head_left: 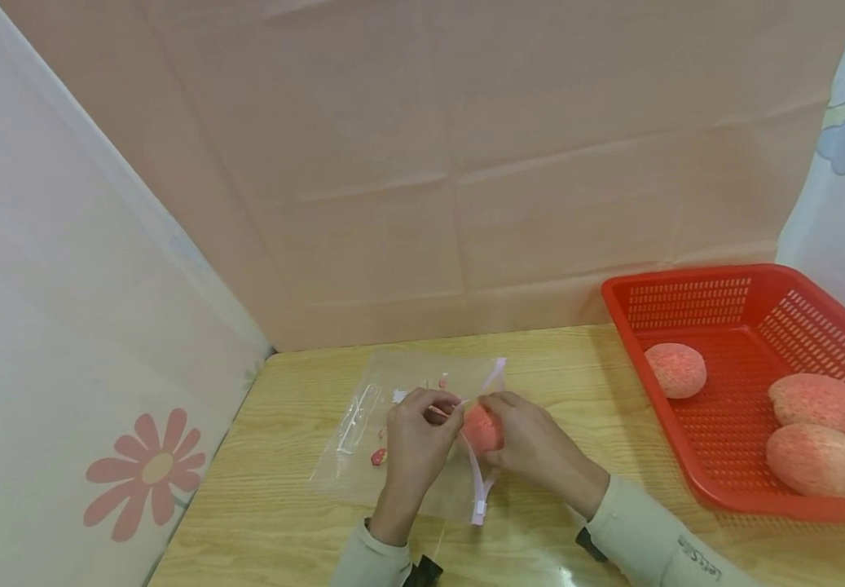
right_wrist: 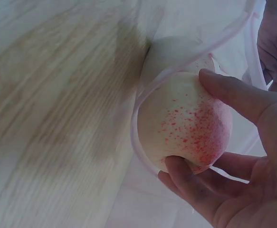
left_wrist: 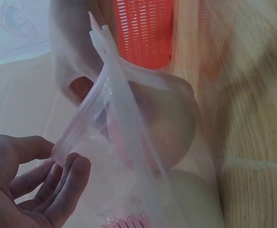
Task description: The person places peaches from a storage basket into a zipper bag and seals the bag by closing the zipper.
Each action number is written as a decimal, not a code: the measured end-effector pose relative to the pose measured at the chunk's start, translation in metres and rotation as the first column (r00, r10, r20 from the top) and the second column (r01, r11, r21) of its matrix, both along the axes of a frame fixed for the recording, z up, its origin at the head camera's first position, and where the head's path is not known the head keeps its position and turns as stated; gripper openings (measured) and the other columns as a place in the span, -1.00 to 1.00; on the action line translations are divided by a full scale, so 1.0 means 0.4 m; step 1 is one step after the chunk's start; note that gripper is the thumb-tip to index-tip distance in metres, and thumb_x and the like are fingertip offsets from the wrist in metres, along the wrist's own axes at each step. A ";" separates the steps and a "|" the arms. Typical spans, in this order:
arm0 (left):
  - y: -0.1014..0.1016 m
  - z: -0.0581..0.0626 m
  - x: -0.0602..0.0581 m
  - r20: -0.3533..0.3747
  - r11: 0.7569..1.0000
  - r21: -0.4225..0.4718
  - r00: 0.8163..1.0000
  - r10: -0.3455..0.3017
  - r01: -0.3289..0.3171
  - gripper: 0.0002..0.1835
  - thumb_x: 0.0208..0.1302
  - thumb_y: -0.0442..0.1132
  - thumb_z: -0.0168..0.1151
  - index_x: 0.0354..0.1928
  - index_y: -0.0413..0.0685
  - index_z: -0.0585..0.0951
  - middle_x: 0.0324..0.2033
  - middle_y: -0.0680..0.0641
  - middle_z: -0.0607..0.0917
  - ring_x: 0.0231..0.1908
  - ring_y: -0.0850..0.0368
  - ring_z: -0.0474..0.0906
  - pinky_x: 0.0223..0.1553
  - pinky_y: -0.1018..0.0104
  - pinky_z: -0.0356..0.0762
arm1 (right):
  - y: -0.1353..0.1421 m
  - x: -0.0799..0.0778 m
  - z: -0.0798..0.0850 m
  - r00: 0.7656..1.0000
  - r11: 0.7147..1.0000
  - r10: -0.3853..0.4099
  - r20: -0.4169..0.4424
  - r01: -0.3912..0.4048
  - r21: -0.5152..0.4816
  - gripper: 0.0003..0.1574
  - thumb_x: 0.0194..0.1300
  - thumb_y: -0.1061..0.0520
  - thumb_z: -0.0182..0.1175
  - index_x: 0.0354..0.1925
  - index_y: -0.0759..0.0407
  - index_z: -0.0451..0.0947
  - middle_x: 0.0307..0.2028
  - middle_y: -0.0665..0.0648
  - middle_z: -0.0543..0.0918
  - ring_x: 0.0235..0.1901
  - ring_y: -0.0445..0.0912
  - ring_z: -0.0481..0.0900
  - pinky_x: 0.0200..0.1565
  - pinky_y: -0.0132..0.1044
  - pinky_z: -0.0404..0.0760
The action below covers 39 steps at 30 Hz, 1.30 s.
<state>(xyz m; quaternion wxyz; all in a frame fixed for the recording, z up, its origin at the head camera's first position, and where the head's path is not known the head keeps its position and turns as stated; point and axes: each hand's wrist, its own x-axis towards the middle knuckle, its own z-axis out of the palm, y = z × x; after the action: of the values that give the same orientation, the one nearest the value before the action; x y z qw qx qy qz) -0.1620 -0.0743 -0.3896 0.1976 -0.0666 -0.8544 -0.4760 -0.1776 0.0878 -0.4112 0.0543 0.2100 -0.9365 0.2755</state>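
A clear zip bag (head_left: 349, 477) with a pink closure lies on the table, its mouth held apart on the right. My left hand (head_left: 418, 444) pinches the upper rim of the bag between thumb and fingers, seen also in the left wrist view. In my right hand (head_left: 539, 440) is a pale peach with red speckles (right_wrist: 190, 123), gripped by thumb and fingers right at the bag's mouth. Behind the rim, a second pale round fruit (right_wrist: 169, 54) shows through the plastic. A white slider (head_left: 481, 507) sits at the closure's near end.
To the right stands a red perforated basket (head_left: 741, 408) holding a round peach (head_left: 677, 371) and two larger ones (head_left: 818, 403) side by side. Behind the wooden table (head_left: 246, 522) hangs a tan cloth, with a flower-printed white sheet (head_left: 151, 469) at the left.
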 end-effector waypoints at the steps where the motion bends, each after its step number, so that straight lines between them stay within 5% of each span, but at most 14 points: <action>1: 0.000 0.000 0.000 -0.003 1.000 -0.001 1.000 -0.001 0.001 -0.96 0.02 -0.37 0.40 -0.46 -0.10 0.71 -0.50 -0.04 0.68 -0.55 0.26 0.63 -0.47 0.60 0.57 | -0.001 0.000 -0.001 1.000 1.000 0.006 0.006 -0.006 -0.005 -0.17 -0.22 0.10 0.52 0.09 0.22 0.50 0.03 0.14 0.61 -0.02 0.03 0.60 -0.04 -0.08 0.65; 23: 0.000 -0.007 -0.002 -0.012 0.999 -0.032 1.000 0.006 -0.007 -0.96 0.01 -0.36 0.40 -0.46 -0.10 0.70 -0.52 -0.02 0.67 -0.55 0.28 0.61 -0.47 0.58 0.57 | -0.011 -0.013 -0.022 0.998 0.999 -0.042 0.052 0.043 -0.020 -0.20 -0.23 0.10 0.50 0.07 0.22 0.52 -0.04 0.10 0.63 -0.17 -0.08 0.60 -0.18 -0.16 0.64; 32: 0.001 -0.011 -0.001 -0.005 0.999 -0.043 1.000 0.013 -0.014 -0.95 0.02 -0.35 0.40 -0.47 -0.07 0.70 -0.52 -0.01 0.66 -0.55 0.29 0.60 -0.46 0.57 0.57 | 0.008 -0.030 -0.051 0.996 0.997 0.010 0.091 -0.003 -0.078 -0.20 -0.16 -0.03 0.53 0.09 0.13 0.53 -0.01 0.06 0.64 -0.07 -0.07 0.59 -0.06 -0.11 0.61; 39: 0.003 -0.013 -0.002 -0.014 0.999 -0.046 1.000 0.012 -0.013 -0.95 0.01 -0.35 0.41 -0.48 -0.07 0.70 -0.54 0.00 0.66 -0.56 0.30 0.59 -0.48 0.57 0.56 | 0.040 -0.027 -0.046 0.973 0.971 0.132 0.187 -0.090 -0.220 -0.17 -0.10 0.13 0.50 0.18 0.16 0.45 0.06 0.11 0.59 -0.03 -0.06 0.58 -0.06 -0.17 0.64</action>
<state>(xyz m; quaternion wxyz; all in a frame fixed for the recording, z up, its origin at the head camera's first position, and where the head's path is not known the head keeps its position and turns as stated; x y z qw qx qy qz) -0.1630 -0.0733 -0.3949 0.2051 -0.0690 -0.8641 -0.4545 -0.1885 0.1040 -0.4295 -0.0338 0.2265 -0.8896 0.3953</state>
